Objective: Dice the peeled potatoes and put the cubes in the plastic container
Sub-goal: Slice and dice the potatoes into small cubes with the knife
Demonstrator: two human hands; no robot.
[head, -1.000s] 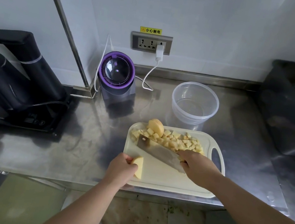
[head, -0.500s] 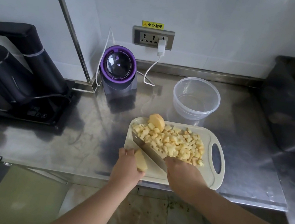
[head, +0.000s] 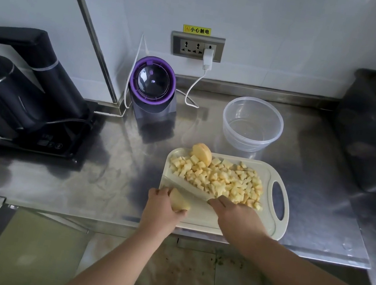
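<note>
One potato wedge (head: 179, 201), peeled, pale yellow, with smooth cut faces, sits at the near left corner of the cutting board (head: 269, 230). The left hand (head: 162, 209) grips it, with curled fingers on its far side and the thumb on its near side.

Knife (head: 186, 188): flat pale blade running diagonally from the board's left edge to the right hand (head: 236, 216). That hand is clenched round the handle, which it hides. The blade lies just beyond the wedge, between it and the potato cubes (head: 220, 180); whether it touches the wedge cannot be told.

Cubes: many, small and irregular, heaped across the far half of the board. A domed potato half (head: 202, 154) stands at the far left corner of the heap.

Board: cream plastic, rounded corners, perimeter groove, oval handle slot at the right end. It lies at the near edge of the brushed stainless steel counter (head: 113, 179).

Plastic container (head: 252, 124): clear, round, ribbed below the rim, on the counter just beyond the board's far edge.

Writing: a yellow label (head: 197, 30) above the grey wall socket (head: 196, 46) reads 小心触电. A white plug (head: 208, 58) sits in the socket's right outlet. Near it, by the back wall, stands a purple-ringed appliance (head: 152, 86). A black kettle (head: 18, 79) on a black base is at the counter's left end.
</note>
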